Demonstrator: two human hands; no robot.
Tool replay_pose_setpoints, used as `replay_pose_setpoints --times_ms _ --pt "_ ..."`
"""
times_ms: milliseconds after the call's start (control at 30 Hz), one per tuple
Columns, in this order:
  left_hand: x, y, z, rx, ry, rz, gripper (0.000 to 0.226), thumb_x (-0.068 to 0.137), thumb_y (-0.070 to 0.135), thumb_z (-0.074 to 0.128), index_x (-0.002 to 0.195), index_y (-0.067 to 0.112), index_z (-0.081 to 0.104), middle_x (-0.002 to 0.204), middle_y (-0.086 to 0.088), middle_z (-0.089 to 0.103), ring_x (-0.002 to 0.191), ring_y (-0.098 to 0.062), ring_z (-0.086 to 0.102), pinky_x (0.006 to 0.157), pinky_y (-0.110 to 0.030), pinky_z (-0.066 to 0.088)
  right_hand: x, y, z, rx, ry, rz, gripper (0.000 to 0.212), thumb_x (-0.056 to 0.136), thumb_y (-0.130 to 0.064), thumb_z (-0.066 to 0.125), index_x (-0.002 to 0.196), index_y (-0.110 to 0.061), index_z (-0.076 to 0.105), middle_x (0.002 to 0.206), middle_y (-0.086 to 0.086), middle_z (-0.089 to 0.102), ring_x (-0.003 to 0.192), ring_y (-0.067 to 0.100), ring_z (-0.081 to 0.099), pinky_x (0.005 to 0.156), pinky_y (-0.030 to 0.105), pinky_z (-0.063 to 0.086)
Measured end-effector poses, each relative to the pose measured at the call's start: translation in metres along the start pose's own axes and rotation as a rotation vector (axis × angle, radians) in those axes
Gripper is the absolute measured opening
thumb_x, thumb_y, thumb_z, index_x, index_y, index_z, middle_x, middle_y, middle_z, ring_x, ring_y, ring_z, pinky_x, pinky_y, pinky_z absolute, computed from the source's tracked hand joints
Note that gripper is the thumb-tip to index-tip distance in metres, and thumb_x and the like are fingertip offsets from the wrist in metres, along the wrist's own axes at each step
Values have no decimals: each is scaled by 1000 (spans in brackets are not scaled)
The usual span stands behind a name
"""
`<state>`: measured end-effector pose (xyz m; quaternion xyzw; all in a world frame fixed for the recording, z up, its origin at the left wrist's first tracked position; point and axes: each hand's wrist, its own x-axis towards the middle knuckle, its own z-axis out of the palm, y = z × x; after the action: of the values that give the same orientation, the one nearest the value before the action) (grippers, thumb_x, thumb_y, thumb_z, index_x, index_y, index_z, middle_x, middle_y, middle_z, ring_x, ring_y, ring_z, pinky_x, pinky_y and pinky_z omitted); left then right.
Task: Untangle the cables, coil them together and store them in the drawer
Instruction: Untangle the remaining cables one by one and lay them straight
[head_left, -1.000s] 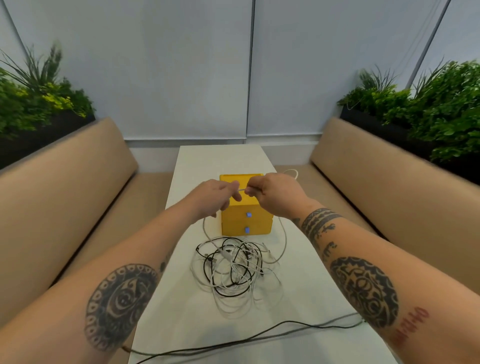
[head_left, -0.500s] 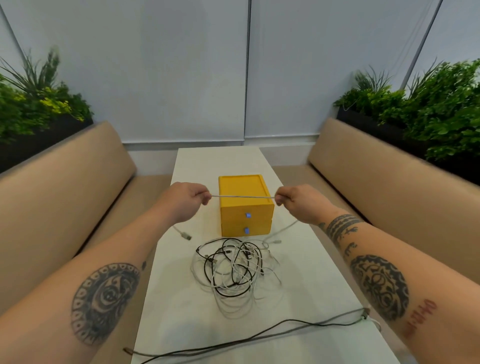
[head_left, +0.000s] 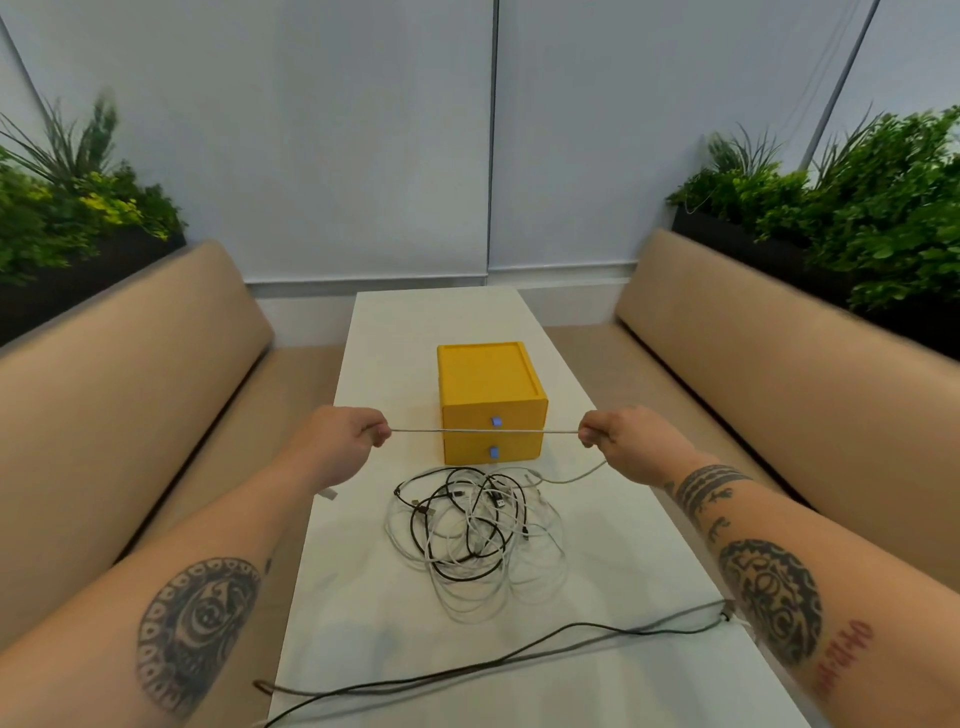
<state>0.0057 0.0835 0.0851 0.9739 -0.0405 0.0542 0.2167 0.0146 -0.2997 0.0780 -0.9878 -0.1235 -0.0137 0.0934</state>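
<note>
Item: white cable (head_left: 483, 431), taut, long axis left-right. We pinch it with curled fingers in left hand (head_left: 345, 441) and right hand (head_left: 621, 441). Its slack trails from the right hand to the tangle (head_left: 478, 530) below.

One yellow box (head_left: 491, 379) with two drawers (head_left: 467, 415). In front of it: one left hand (head_left: 340, 441), one right hand (head_left: 626, 441), one stretched cable (head_left: 483, 431), one tangle (head_left: 478, 535) of strands too knotted to count, two long cables (head_left: 493, 662).

tan benches (head_left: 156, 364), planter greenery (head_left: 857, 208)
</note>
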Motion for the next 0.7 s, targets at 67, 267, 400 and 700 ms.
replay_pose_setpoints --times_ms 67,267,400,700 --pt "-2 -1 0 1 16 3 32 98 25 51 67 28 59 63 13 57 68 -15 54 54 -23 33 -4 1 0 0 11 -6 24 102 -27 43 85 -41 52 76 -14 57 80 19 57 69 31 43" --pt "-9 -19 3 -26 67 -81 26 94 36 49 70 35 60 63 11 59 62 -11 53 55 -28 39 -6 -8 -3 -15 10 -39 21 102 -29 42 90 -38 56 80 -11 63 80 21 59 72 33 48" --pt "-13 -32 -14 1 170 -159 25 95 39 48 72 36 59 67 10 59 66 -16 54 54 -29 37 -5 7 -16 185 14 64 23 102 -28 42 84 -32 56 79 -6 60 71 17 55 64 31 41" --pt "-10 -43 -10 9 276 -234 19 86 50 44 76 46 59 66 5 61 68 -25 58 68 -40 54 -2 9 -8 599 64 108 29 103 -30 43 85 -21 63 73 0 49 63 16 44 57 28 38"
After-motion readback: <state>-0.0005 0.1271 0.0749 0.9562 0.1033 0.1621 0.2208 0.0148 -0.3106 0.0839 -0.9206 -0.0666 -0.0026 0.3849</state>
